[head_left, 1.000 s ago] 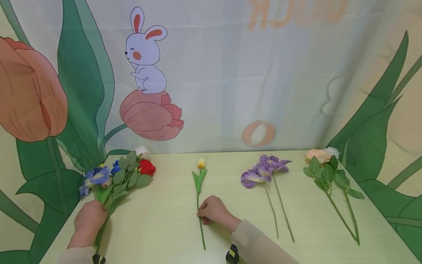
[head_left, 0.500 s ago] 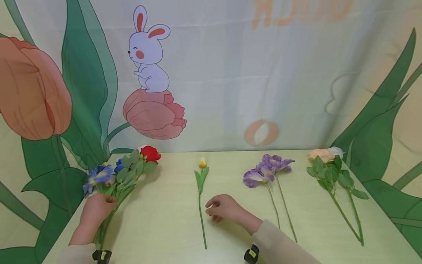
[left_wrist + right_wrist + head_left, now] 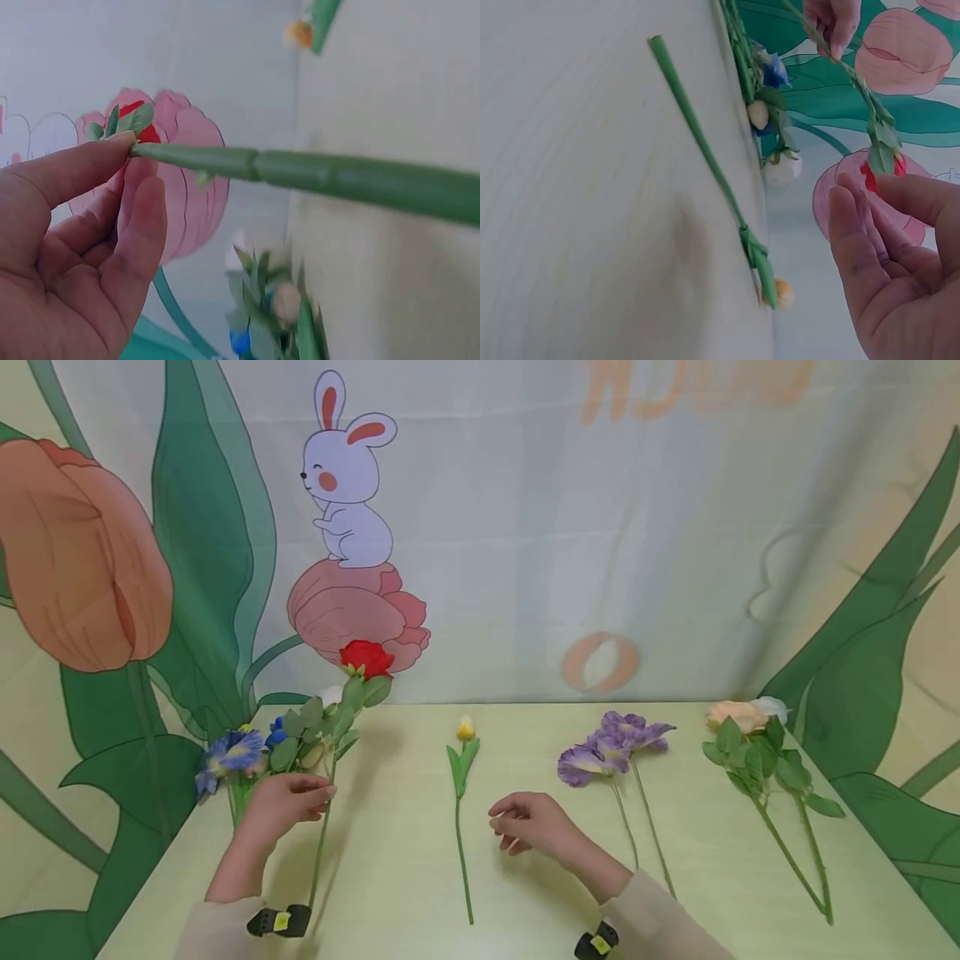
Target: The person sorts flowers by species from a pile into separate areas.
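My left hand point(image 3: 279, 808) pinches the stem of a red rose point(image 3: 366, 658) and holds it raised, bloom away from me, above the left side of the table. In the left wrist view, the green stem point(image 3: 330, 174) runs from the fingertips toward the camera. Behind that hand lies a bunch of flowers with a blue iris-like bloom point(image 3: 228, 752), partly hidden. My right hand point(image 3: 534, 822) hovers with loosely bent fingers and nothing in them, right of a yellow tulip point(image 3: 466, 729). That tulip lies alone on the table, stem toward me.
Two purple flowers point(image 3: 611, 747) lie right of the right hand. Farther right, a peach rose point(image 3: 738, 716) and a pale one point(image 3: 771, 707) lie with crossing stems. A printed cloth point(image 3: 495, 527) hangs behind the table point(image 3: 405, 860).
My right hand has let go of the tulip stem and moved right. My left hand has drawn the red rose up and rightward out of the bunch, which stays on the table.
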`<state>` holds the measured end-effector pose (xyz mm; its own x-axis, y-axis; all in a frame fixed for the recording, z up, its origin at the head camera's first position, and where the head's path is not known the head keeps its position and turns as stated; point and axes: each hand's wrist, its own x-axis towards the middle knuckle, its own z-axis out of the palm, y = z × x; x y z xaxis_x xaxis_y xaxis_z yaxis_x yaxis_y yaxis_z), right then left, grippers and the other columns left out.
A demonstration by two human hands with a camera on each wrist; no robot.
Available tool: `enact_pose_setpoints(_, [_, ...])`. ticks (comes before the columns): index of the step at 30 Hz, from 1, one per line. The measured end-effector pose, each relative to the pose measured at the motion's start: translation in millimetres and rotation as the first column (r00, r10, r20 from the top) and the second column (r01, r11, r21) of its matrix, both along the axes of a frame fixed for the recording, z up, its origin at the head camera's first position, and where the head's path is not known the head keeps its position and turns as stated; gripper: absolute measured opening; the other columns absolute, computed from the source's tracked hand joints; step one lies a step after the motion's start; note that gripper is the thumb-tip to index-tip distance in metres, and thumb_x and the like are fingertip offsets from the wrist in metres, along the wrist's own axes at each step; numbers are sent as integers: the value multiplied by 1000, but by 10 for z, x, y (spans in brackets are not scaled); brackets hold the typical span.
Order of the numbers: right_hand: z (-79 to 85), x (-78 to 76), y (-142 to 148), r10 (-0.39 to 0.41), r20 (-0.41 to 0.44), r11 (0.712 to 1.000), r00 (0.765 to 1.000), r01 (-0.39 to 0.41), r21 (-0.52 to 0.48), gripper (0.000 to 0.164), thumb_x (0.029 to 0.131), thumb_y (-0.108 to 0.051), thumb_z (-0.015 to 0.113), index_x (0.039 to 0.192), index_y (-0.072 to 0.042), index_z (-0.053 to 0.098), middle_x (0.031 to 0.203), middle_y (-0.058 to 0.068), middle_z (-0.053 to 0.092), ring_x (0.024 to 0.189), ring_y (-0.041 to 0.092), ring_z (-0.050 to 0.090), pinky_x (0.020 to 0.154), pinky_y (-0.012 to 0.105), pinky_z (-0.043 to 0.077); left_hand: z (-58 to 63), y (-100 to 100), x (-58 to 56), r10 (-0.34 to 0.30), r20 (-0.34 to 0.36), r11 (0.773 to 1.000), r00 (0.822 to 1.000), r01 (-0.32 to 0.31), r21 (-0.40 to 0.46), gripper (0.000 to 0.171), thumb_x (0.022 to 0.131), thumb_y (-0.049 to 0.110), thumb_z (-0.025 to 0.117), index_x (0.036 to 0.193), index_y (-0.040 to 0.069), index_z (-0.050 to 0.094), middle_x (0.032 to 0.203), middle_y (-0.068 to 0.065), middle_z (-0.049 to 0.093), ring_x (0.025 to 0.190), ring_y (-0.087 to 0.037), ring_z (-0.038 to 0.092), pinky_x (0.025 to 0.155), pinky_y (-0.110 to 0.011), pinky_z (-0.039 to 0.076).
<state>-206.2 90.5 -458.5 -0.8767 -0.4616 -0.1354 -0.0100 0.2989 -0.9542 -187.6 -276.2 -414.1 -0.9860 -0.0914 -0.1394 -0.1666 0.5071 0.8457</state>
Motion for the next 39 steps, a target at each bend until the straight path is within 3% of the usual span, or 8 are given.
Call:
enact_pose_setpoints(8, [168,47,-175,-46,-32,996,998,43,-84,30,96,-16,64,114,7,64,99,27,69,73,10,68,70,32,62,144,474,-177,6,-55,996,998,-1,94,32,93,15,68,113,-9,66,88,-4,73,73,-11,67,72,-27,61])
enact_pose_setpoints(15, [240,49,-335,-90,-54,988,994,83,-128,29,95,-16,65,113,6,65,101,21,72,77,12,70,73,32,62,211,777,-236,-13,-85,987,996,27,160,33,93,16,68,116,-7,66,99,-12,74,73,-9,67,76,-27,60])
enact_pose_setpoints(21, [225,28,-480,-114,-57,981,992,103,-165,30,94,-14,65,114,8,64,107,27,70,81,13,70,75,32,62,181,1040,-267,-4,-112,979,994,26,204,28,92,16,69,110,-6,69,94,-12,74,72,-11,67,78,-31,61])
enact_pose_setpoints(26, [205,20,-599,-108,-57,981,993,97,-169,30,94,-14,65,114,8,64,105,25,71,82,13,71,77,33,62,149,1211,-262,-12,-117,971,993,40,234,25,91,15,70,108,-4,70,95,-12,74,72,-11,67,78,-32,61])
enact_pose_setpoints(33, [203,3,-694,-147,-52,978,988,137,-156,26,93,-15,67,109,6,65,98,20,72,82,17,71,76,34,62,96,1342,-272,-14,-126,957,992,50,286,23,90,12,70,106,-5,71,92,-10,73,71,-10,66,76,-30,60])
enact_pose_setpoints(39, [195,-6,-688,-182,-51,973,982,172,-155,22,93,-10,66,106,7,66,97,22,72,78,12,70,73,32,62,54,1406,-291,-6,-138,950,990,49,307,22,89,8,70,106,-7,70,89,-10,73,69,-8,65,72,-28,60])
